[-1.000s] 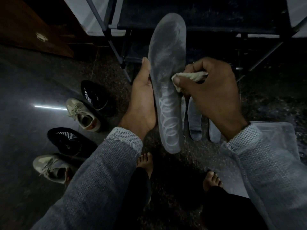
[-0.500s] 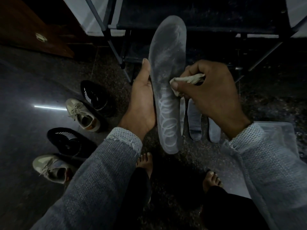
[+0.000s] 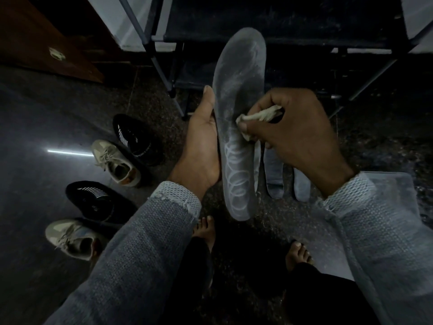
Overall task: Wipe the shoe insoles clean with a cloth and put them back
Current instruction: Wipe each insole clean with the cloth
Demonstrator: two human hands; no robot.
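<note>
Insole point(image 3: 237, 118) upright, toe away from me.
My left hand point(image 3: 202, 146) grips its edge; right hand point(image 3: 293, 134) pinches cloth point(image 3: 257, 117), seemingly touching it.

Grey insole point(image 3: 239, 127) with pale ring pattern; cream cloth point(image 3: 257, 117); grey sleeves point(image 3: 150, 242).

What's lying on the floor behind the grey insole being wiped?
Behind the held grey insole, heel ends of more grey insoles lie on the dark floor. The right hand, gripping the cloth, covers their upper parts.
</note>
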